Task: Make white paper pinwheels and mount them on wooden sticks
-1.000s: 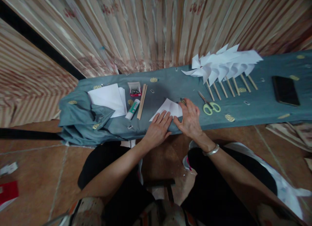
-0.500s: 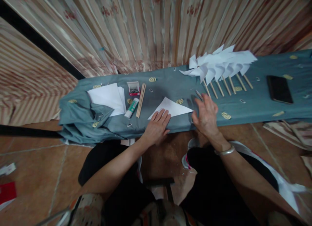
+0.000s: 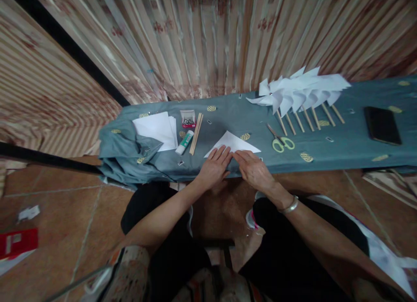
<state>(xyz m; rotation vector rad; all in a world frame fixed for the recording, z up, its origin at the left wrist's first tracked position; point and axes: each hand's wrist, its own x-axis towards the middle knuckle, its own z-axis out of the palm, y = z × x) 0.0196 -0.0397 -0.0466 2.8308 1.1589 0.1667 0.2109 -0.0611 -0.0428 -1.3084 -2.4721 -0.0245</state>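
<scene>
A sheet of white paper folded into a triangle (image 3: 232,139) lies near the front edge of the cloth-covered bench. My left hand (image 3: 215,165) rests flat on its lower left part, fingers stretched out. Beside it, my right hand (image 3: 254,168) presses on the lower edge of the paper with extended fingers; the two hands nearly meet at the fingertips. Scissors with pale green handles (image 3: 282,143) lie to the right of the paper, blades partly apart and pointing up left.
Left of the paper are wooden sticks (image 3: 196,134), a glue stick (image 3: 184,142), a small box of metal pins (image 3: 188,119) and stacked white sheets (image 3: 153,127). Paper pinwheels (image 3: 299,93) on sticks lie at the back right, with a black phone (image 3: 382,125) farther right. A striped curtain (image 3: 208,45) hangs behind.
My right hand has moved left from beside the scissors onto the paper's lower edge, so the scissors now show fully. My left hand stays on the paper. The view has shifted slightly.
</scene>
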